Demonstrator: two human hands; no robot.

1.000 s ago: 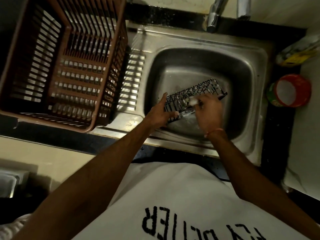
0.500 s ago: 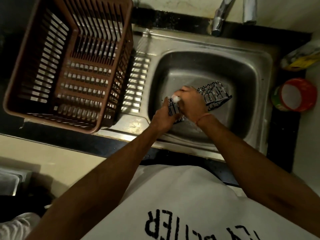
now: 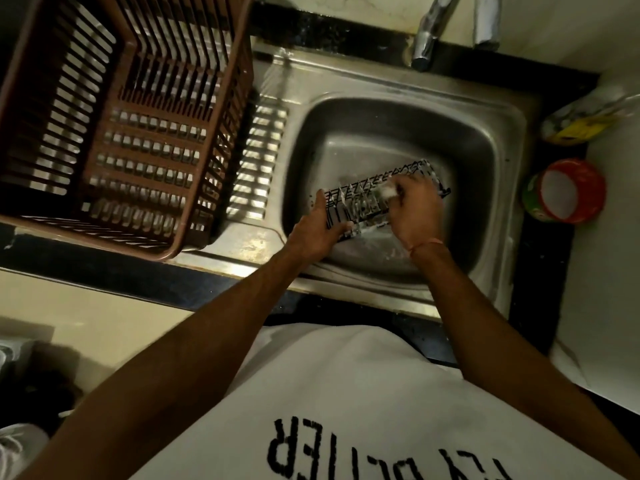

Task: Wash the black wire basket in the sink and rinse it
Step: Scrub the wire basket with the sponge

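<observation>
The left hand [image 3: 313, 233] has its grip on the near-left end of the black wire basket [image 3: 374, 199], thumb up along the end wires and fingers curled underneath, holding it tilted just above the floor of the sink [image 3: 485, 188]. Just right of that grip, the right hand [image 3: 412, 209] pinches a small pale, sudsy scrubber [image 3: 388, 190] and presses it down on the basket's upper wires, about halfway along. Foam clings to the wires between the two hands, and the far end of the basket pokes out beyond the right hand's knuckles.

By the look of it, the step in hand is the soapy scrubbing; rinsing has not started, since no water shows at the tap [image 3: 427, 46], which stands well beyond the grip at the back edge of the sink. The next move probably calls for turning the basket within the left grip so the scrubber can reach the unworked sides, then bringing it up under the tap.

Farther out, left of the holding hand, a brown plastic crate [image 3: 104, 133] sits on the draining board. To the right of the scrubbing hand, on the counter [image 3: 616, 271], stands a red-rimmed tub [image 3: 564, 192], with a yellow-labelled bottle [image 3: 588, 119] lying behind it.
</observation>
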